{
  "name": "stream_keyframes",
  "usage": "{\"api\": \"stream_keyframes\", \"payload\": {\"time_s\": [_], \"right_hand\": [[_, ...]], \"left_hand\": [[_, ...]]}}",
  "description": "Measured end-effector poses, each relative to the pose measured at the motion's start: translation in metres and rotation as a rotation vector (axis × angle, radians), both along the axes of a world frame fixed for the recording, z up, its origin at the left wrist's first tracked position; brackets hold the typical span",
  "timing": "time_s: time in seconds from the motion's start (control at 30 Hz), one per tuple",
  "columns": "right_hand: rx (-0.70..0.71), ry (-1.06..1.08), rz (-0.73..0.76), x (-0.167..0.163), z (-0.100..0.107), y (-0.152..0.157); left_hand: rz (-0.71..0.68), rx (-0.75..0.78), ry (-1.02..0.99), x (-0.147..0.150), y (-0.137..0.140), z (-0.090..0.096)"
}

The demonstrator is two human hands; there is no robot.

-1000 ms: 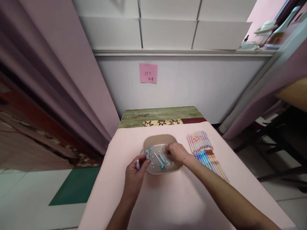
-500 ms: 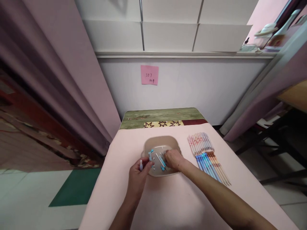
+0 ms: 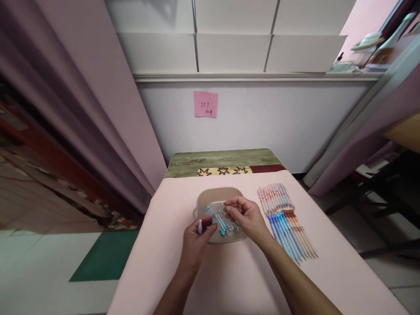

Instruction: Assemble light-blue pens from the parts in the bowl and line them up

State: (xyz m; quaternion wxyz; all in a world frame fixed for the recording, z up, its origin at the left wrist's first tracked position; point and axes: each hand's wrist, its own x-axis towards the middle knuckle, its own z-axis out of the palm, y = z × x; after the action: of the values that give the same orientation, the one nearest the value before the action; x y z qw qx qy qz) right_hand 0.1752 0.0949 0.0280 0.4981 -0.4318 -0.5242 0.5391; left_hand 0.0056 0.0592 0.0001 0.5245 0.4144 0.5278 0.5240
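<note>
Nearest us, on the pink cloth (image 3: 226, 284), our left hand (image 3: 194, 239) comes up to the near left edge of the tub. Its fingers are closed: thumb and forefinger pinch a short blue tube (image 3: 214, 217), upright over the tub, while a pale pen piece (image 3: 200, 227) pokes out of the curled grip.

Just beyond, our right hand (image 3: 246, 216) is over the right side of the tub (image 3: 219, 191), thumb and forefinger drawn close together. The tips are too small for us to tell whether they hold a tiny part.

Between our hands, inside the tub, lie a blue barrel (image 3: 222, 223), a blue clip (image 3: 222, 232) and small white bits (image 3: 231, 228).

We judge the step in hand to be picking out and bringing together loose pen parts. The next move calls for a steady left grip and a light, well-aligned pinch from the right.

To the right of the tub lie blue pens (image 3: 285, 234) and brown pens (image 3: 300, 232), with pale pens (image 3: 275, 197) just past them. Farthest off, a pink note (image 3: 206, 104) is stuck to the white wall (image 3: 262, 113).
</note>
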Motion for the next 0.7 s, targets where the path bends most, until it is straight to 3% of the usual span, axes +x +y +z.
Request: {"api": "stream_keyframes", "payload": {"time_s": [0.17, 0.27, 0.37, 0.47, 0.7], "right_hand": [[-0.035, 0.079, -0.109, 0.005, -0.007, 0.000], [-0.090, 0.009, -0.107, 0.004, -0.020, 0.003], [-0.087, -0.301, 0.005, -0.003, -0.032, 0.008], [0.039, -0.683, 0.093, -0.010, -0.037, 0.016], [0.086, -1.027, -0.052, 0.004, -0.026, 0.055]], "left_hand": [[0.095, -0.044, -0.016, -0.020, 0.000, 0.009], [0.111, -0.096, -0.033, -0.026, -0.002, 0.009], [0.097, -0.117, -0.057, -0.026, -0.003, 0.007], [0.088, -0.116, -0.066, -0.025, -0.003, 0.007], [0.117, -0.092, -0.015, -0.035, -0.006, 0.013]]}}
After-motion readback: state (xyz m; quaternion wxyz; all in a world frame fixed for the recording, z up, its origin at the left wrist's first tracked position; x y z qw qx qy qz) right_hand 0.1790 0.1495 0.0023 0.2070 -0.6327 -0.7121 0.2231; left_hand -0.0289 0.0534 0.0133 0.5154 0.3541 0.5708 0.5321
